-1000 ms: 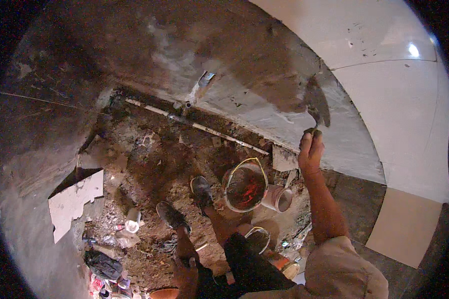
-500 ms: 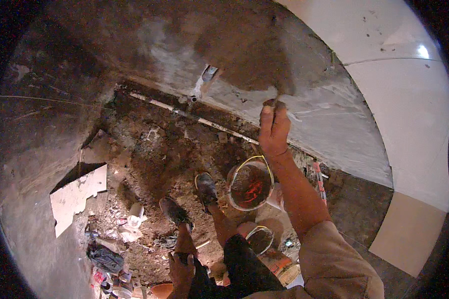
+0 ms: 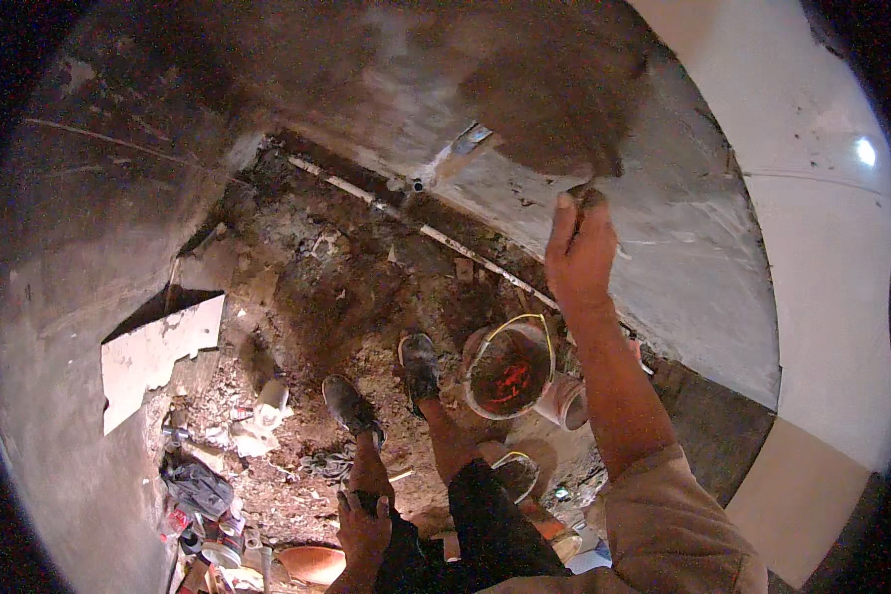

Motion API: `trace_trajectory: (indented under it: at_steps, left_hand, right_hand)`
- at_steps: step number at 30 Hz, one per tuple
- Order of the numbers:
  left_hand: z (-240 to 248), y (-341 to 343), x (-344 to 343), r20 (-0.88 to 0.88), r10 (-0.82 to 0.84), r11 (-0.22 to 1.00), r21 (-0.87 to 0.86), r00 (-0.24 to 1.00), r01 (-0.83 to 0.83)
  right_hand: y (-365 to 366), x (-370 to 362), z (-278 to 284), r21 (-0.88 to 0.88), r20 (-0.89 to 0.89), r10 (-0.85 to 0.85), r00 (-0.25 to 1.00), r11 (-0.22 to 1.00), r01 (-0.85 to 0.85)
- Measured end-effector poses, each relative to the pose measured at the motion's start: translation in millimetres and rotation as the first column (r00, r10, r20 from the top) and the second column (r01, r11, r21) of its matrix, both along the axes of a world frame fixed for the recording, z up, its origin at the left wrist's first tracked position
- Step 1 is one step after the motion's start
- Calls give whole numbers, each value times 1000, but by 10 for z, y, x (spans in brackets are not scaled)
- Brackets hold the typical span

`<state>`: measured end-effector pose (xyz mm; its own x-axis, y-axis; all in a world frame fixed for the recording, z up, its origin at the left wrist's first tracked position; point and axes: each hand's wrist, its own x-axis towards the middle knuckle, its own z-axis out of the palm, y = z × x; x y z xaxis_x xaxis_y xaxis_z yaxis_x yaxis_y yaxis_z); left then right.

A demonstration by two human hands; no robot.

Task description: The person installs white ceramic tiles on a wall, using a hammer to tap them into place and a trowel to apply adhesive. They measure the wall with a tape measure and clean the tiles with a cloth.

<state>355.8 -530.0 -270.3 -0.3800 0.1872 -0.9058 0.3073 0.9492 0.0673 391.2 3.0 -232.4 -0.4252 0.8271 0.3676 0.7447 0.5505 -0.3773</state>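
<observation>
My right hand (image 3: 582, 252) is raised to the grey wall (image 3: 663, 218), its fingers closed round a small dark hand tool (image 3: 590, 195). Fingers cover most of the tool, so its exact kind does not show. Its tip is close to the lower edge of a dark, wet-looking patch (image 3: 554, 99) on the wall. Down at the bottom, my left hand (image 3: 363, 530) lies on my bent knee with its fingers apart, holding nothing. Below my right forearm stands a bucket (image 3: 472, 396) with a yellow handle and a dark mix inside.
A white pipe (image 3: 445, 241) runs along the wall's foot, near a small pipe opening (image 3: 418, 185). A second bucket (image 3: 567, 404) and another yellow-handled container (image 3: 517, 477) stand close by. A pale broken board (image 3: 163, 356) leans at left, above rubble, a black bag (image 3: 198, 490) and litter.
The view has shifted, moving the scene slightly right in the picture. My right hand stays by the patch's lower edge, its tool now at a different angle. My left hand remains on the knee.
</observation>
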Motion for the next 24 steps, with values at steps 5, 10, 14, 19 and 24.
trace_trajectory:
  at_steps: [5,10,14,19,24]
  left_hand:
    - [17,85,-21,14,20,1000,-19,1000,-20]
    - [185,295,-187,37,58,998,-16,998,-57]
    - [135,177,-115,29,115,993,-9,993,-115]
    - [93,141,-167,50,142,987,66,989,-145]
    - [410,391,-322,52,210,976,52,976,-213]
  right_hand:
    - [45,-91,-169,-27,198,28,980,999,-23]
    - [157,-90,-380,44,225,93,970,993,-106]
    - [89,-282,-557,-135,152,111,982,987,-90]
    - [126,-265,-934,-107,180,200,963,977,-183]
    - [-151,-925,-531,-191,-428,45,903,972,-139]
